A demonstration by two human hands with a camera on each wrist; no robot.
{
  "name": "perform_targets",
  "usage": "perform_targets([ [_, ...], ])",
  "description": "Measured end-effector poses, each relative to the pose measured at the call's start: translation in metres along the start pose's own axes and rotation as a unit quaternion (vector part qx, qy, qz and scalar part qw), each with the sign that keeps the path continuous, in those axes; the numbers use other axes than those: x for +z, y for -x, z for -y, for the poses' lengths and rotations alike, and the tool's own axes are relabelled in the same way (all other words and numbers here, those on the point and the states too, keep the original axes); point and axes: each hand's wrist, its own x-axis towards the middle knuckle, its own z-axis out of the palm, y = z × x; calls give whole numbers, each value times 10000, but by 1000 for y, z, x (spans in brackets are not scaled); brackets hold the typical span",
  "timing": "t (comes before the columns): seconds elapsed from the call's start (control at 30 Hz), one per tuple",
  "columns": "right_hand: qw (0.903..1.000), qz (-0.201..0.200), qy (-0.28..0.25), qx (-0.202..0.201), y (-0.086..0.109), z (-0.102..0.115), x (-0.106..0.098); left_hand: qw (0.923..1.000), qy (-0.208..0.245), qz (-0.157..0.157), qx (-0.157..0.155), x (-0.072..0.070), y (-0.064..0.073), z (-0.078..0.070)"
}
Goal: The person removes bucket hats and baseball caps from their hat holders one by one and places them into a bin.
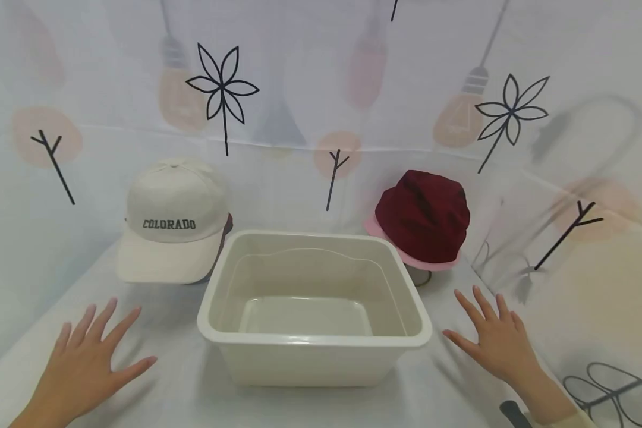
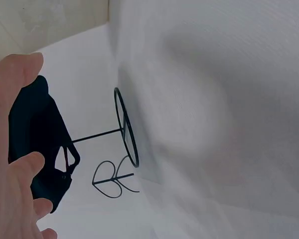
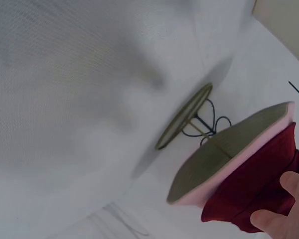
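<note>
A cream baseball cap [image 1: 173, 202] lettered COLORADO stands at the back left, a dark edge showing behind it. At the back right, a dark red bucket hat [image 1: 425, 220] with a pink brim sits on a stand. Between them, nearer me, is a cream plastic basin [image 1: 312, 362] with nothing in it. My left hand [image 1: 82, 362] is spread left of the basin, apart from it and holding nothing. On the other side my right hand [image 1: 494, 342] is spread too, touching neither basin nor hat. The left wrist view shows a dark cap [image 2: 37, 129] beyond my fingers.
The dark cap's stand has a black ring base [image 2: 125, 127]; the bucket hat's stand has an olive ring base [image 3: 184, 117]. A printed white cloth [image 1: 294, 184] hangs behind. A dark rounded object [image 1: 513, 413] lies beside my right forearm.
</note>
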Motion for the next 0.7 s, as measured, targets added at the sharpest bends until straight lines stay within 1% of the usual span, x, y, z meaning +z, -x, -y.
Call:
perform_targets([
  [0.07,10000,-60,-49,-9,0,-1,0,9999,70,-75,40,-1,-2,-2],
  [0.17,9999,-97,-109,17,-1,-2,0,9999,120,-74,-28,-2,-5,-8],
  [0.3,9997,81,-162,165,-2,-1,-1,9994,300,-167,-66,-7,-11,-16],
  [0.4,9991,212,-235,290,-2,0,-2,9979,557,-316,-19,-10,-15,-20],
  [0.47,9986,235,-313,345,-3,1,-3,9967,728,-349,-48,-12,-16,-21],
  [0.6,9978,183,-478,411,-4,2,-4,9938,1053,-251,-268,-15,-18,-26],
  [0.7,9971,189,-592,449,-6,2,-4,9904,1288,-66,-501,-19,-20,-31],
])
